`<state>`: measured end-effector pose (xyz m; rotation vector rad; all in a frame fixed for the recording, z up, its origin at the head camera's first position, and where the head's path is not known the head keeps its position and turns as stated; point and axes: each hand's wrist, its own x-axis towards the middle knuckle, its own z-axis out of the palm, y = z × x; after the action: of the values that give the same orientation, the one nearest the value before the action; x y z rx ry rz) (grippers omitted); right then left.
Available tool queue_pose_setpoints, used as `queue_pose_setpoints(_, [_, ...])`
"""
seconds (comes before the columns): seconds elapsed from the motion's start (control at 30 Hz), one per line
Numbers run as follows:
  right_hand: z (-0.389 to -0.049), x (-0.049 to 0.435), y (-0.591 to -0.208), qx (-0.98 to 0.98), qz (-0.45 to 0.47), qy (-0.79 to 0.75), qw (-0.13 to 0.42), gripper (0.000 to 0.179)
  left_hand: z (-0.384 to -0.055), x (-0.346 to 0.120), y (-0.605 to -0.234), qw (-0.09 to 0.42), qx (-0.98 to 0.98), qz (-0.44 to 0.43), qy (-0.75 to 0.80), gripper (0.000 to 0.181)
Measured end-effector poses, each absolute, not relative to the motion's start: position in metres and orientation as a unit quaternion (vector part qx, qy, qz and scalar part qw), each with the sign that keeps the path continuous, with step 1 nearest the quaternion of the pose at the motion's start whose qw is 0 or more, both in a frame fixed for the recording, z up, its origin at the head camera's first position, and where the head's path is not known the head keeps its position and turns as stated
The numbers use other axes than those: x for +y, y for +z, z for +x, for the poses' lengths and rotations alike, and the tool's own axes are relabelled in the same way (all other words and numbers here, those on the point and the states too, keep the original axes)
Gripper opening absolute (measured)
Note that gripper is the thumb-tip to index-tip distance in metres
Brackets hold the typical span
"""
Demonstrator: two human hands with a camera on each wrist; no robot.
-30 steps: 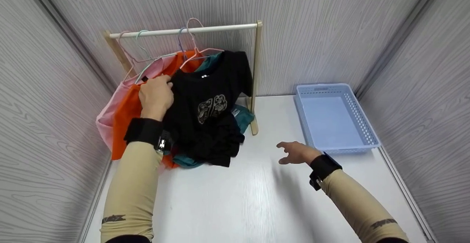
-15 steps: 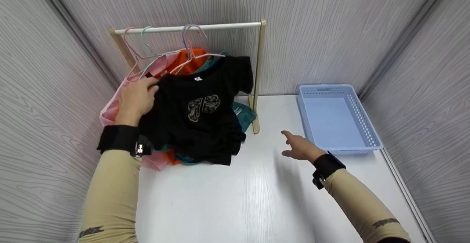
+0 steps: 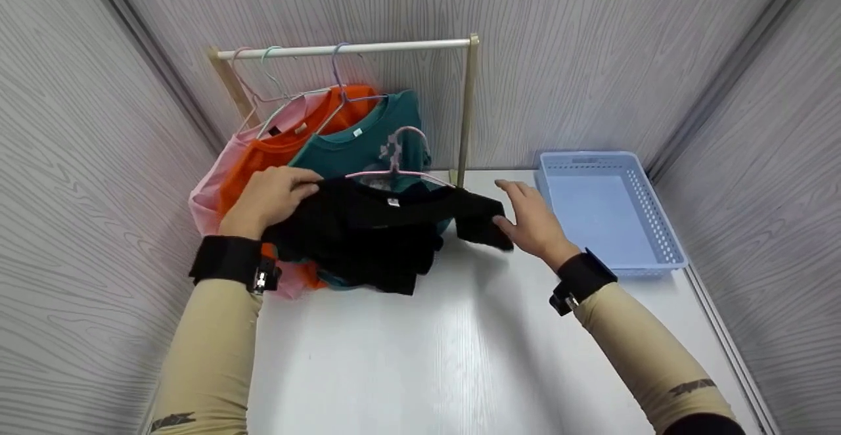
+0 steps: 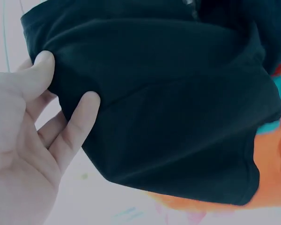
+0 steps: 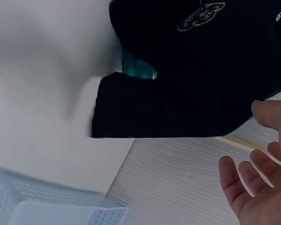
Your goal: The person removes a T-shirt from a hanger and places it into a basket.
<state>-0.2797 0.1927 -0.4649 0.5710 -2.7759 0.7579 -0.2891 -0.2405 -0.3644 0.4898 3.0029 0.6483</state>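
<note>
A black T-shirt (image 3: 378, 251) on a pink hanger (image 3: 395, 164) is off the rail, tipped forward in front of the garment rack. My left hand (image 3: 266, 198) pinches its left shoulder between thumb and fingers. In the left wrist view, black cloth (image 4: 168, 108) spreads out from the thumb and fingertips. Over at the other sleeve, my right hand (image 3: 533, 225) has its fingers spread, thumb right at the cloth edge. The right wrist view shows that thumb overlapping the dark shirt (image 5: 192, 93), the other fingers apart from it. The shirt's lower part lies bunched.
Behind, a teal shirt (image 3: 335, 154), an orange shirt (image 3: 263, 159) and a pink garment (image 3: 213, 182) hang from the rack's white rail (image 3: 407, 46). A light blue perforated basket (image 3: 591, 218) stands at the right near the wall.
The black T-shirt and its pink hanger have come off the rail, forward and down, uncovering the teal shirt. My left hand moved right and down with it; my right hand rose to the right sleeve.
</note>
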Motion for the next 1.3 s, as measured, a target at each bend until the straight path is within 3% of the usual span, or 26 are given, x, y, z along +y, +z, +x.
queue_pose_setpoints(0.27, [-0.266, 0.199, -0.440, -0.923, 0.221, 0.248, 0.196, 0.027, -0.296, -0.204, -0.367, 0.055, 0.952, 0.181, 0.240, 0.030])
queue_pose_setpoints(0.47, [-0.259, 0.217, -0.422, -0.944, 0.197, 0.221, 0.144, 0.024, -0.295, -0.184, -0.367, 0.047, 0.942, 0.186, 0.274, 0.029])
queue_pose_setpoints(0.67, [-0.255, 0.232, -0.421, -0.950, 0.177, 0.193, 0.169, 0.021, -0.293, -0.165, -0.370, 0.033, 0.941, 0.211, 0.262, 0.028])
queue_pose_setpoints(0.93, [-0.255, 0.232, -0.443, -0.953, 0.161, 0.197, 0.166, 0.021, -0.281, -0.143, -0.381, 0.081, 0.956, 0.201, 0.198, 0.033])
queue_pose_setpoints(1.2, [-0.258, 0.213, -0.461, -0.938, 0.232, 0.215, 0.139, 0.018, -0.265, -0.104, -0.386, 0.012, 0.948, 0.265, 0.179, 0.027])
queue_pose_setpoints(1.3, [-0.259, 0.209, -0.464, -0.935, 0.236, 0.229, 0.131, 0.017, -0.262, -0.101, -0.389, 0.024, 0.941, 0.273, 0.198, 0.023])
